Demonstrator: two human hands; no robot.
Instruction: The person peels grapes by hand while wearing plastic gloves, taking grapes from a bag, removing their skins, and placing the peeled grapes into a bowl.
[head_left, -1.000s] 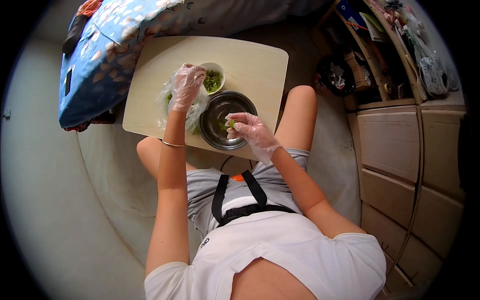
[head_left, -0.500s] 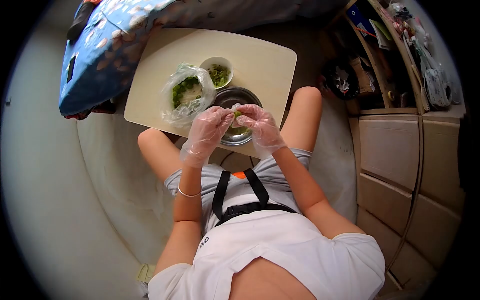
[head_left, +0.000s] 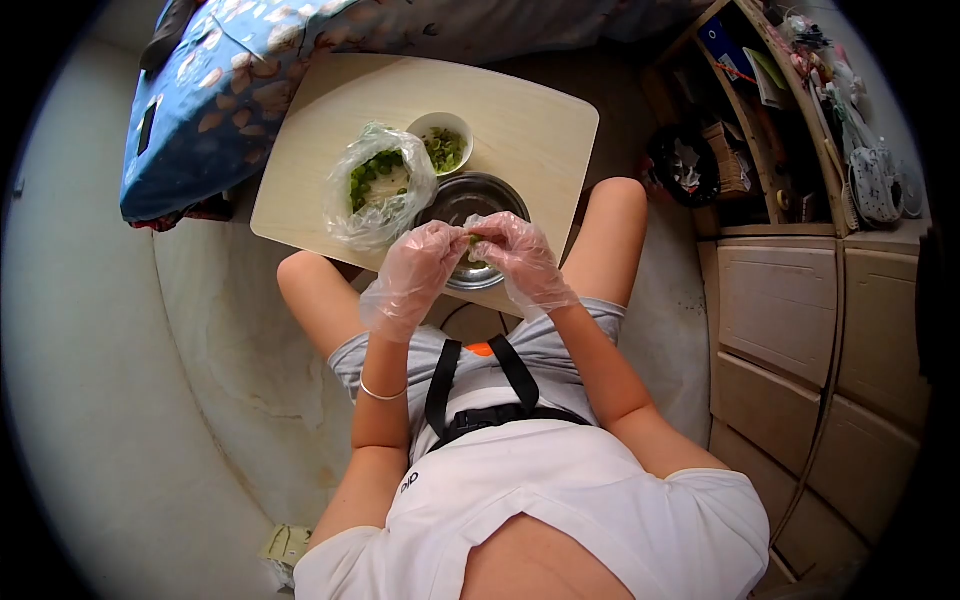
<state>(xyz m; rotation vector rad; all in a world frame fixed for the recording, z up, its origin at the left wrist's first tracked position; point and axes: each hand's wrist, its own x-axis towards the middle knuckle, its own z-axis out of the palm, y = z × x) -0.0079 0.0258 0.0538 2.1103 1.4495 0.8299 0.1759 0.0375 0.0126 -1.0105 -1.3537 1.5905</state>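
My left hand [head_left: 413, 272] and my right hand [head_left: 520, 256], both in clear plastic gloves, meet fingertip to fingertip above the near part of a metal bowl [head_left: 519, 199]. Pinched between them is a small green vegetable piece [head_left: 474, 240], mostly covered by the fingers. The hands hide much of the bowl's inside. To the left, an open clear plastic bag [head_left: 352, 226] holds several green pieces. Behind the metal bowl stands a white bowl [head_left: 468, 130] containing green and brownish scraps.
The bowls and bag stand on a low cream table [head_left: 530, 110], between my knees. A bed with a blue floral cover [head_left: 215, 130] adjoins its far left side. At right are a wooden shelf [head_left: 772, 228], drawers [head_left: 778, 300] and a black-lined bin [head_left: 684, 165].
My fingers have shifted around the green piece, and less of it shows now. Both hands stay above the metal bowl. The view has moved slightly.
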